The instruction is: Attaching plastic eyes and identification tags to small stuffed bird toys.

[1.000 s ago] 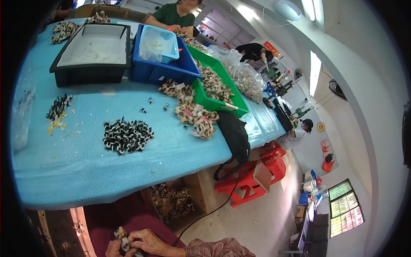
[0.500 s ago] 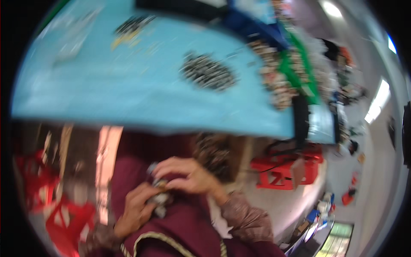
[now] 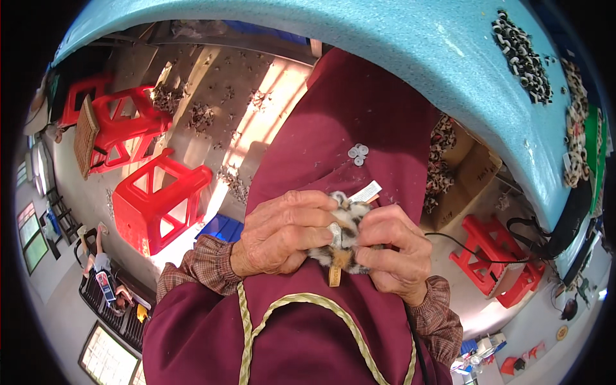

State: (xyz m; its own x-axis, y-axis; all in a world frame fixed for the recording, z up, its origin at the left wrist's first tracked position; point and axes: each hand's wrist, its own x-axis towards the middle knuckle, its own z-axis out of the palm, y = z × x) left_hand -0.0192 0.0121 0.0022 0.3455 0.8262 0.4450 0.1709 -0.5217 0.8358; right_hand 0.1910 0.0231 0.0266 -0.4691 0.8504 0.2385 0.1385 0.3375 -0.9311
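Head view: the left hand (image 3: 282, 232) and the right hand (image 3: 396, 253) meet near the centre of the frame. Both are engaged on one small plush piece (image 3: 347, 240) of white fur with black markings and an orange-brown patch. Left hand grip: fingers closed against the left side of the piece. Right hand grip: thumb and fingers pinching its right side. The plush piece is positioned between the hands, above the dark red cloth apron (image 3: 308, 337) with yellowish braided trim. A white rectangular tag (image 3: 366, 192) projects from its upper end; a narrow tan label (image 3: 334, 276) hangs from its lower end.

Above the hands, a cluster of translucent round plastic discs (image 3: 358, 154) (each with a raised centre) rests on dark red cloth. Right of centre, a brown cardboard box (image 3: 471, 176) containing plush pieces stands below the edge of the light blue table cover (image 3: 398, 51). A heap of small black-and-white pieces (image 3: 523, 61) lies on that cover, upper right. Red plastic stools (image 3: 138, 215) stand at left.
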